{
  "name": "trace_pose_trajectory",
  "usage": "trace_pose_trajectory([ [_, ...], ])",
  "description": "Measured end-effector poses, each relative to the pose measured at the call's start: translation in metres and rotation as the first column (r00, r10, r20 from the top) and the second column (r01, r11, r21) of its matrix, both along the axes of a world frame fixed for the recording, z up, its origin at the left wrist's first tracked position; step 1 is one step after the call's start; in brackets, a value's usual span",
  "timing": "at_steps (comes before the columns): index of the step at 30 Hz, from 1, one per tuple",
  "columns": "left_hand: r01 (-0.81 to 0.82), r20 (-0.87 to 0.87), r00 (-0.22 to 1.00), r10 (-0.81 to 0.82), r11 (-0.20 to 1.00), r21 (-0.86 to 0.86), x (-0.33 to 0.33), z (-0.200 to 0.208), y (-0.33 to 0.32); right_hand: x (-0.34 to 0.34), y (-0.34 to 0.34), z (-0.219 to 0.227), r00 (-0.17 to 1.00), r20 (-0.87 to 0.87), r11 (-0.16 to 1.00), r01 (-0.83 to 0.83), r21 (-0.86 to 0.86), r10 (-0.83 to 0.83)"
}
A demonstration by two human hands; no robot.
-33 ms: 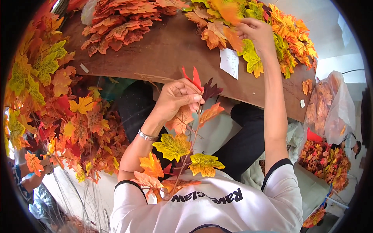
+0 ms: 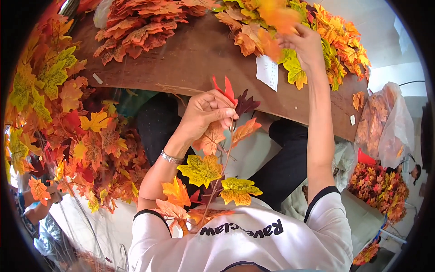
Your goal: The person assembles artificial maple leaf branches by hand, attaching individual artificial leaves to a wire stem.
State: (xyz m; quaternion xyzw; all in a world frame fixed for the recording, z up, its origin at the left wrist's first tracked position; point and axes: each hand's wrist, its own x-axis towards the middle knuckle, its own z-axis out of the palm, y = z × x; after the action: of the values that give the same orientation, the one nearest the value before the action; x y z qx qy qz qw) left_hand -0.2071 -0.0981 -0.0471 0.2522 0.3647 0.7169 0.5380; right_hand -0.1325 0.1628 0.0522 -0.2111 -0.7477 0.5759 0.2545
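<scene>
My left hand (image 2: pixel 209 111) is closed in a pinch round the top of an artificial maple leaf branch (image 2: pixel 226 165), over my lap. The branch slants down toward my shirt and carries yellow, orange and dark maroon leaves. A red leaf (image 2: pixel 225 90) sticks up from the same fingers. Over the far right of the table, my right hand (image 2: pixel 304 47) is closed on an orange artificial leaf (image 2: pixel 280 19), smeared by motion. Just beneath it lies a pile of yellow-green leaves (image 2: pixel 294 70); the fingertips are partly hidden by the leaf.
A brown table (image 2: pixel 190 59) curves ahead, bearing a stack of reddish-orange leaves (image 2: pixel 140 34) and a paper slip (image 2: pixel 267 72). Dense leaf branches (image 2: pixel 95 136) hang at left. To the right are a plastic bag of leaves (image 2: pixel 385 127) and a leaf bundle (image 2: pixel 378 188). Another person's arm (image 2: pixel 38 211) shows at lower left.
My right hand has shifted slightly right, and the orange leaf in it has swung down and right. My left hand and the branch stay almost where they were.
</scene>
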Motion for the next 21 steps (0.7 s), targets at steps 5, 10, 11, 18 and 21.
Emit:
trace_pose_trajectory([
  [5,-0.05,0.005,0.999,0.05,0.998,-0.037,0.004,-0.005,0.004,0.044,-0.085,-0.027,0.996,-0.092,0.884,-0.055,-0.465,0.013],
  [10,-0.098,0.016,0.995,0.098,0.995,0.006,0.001,-0.017,0.001,0.068,-0.14,-0.07,0.979,-0.155,0.821,-0.198,-0.536,0.134],
  [11,-0.066,-0.015,0.998,0.066,0.998,-0.017,0.001,-0.018,0.001,0.072,-0.141,-0.075,0.979,-0.156,0.82,-0.197,-0.537,0.132],
  [18,-0.117,-0.101,0.988,0.119,0.993,0.026,0.006,-0.009,0.004,0.084,-0.137,-0.082,0.982,-0.141,0.991,-0.13,-0.035,0.124],
  [21,-0.077,-0.052,0.996,0.075,0.997,-0.027,0.008,-0.001,0.003,0.066,-0.142,-0.065,0.977,-0.178,0.764,-0.023,-0.645,-0.121],
])
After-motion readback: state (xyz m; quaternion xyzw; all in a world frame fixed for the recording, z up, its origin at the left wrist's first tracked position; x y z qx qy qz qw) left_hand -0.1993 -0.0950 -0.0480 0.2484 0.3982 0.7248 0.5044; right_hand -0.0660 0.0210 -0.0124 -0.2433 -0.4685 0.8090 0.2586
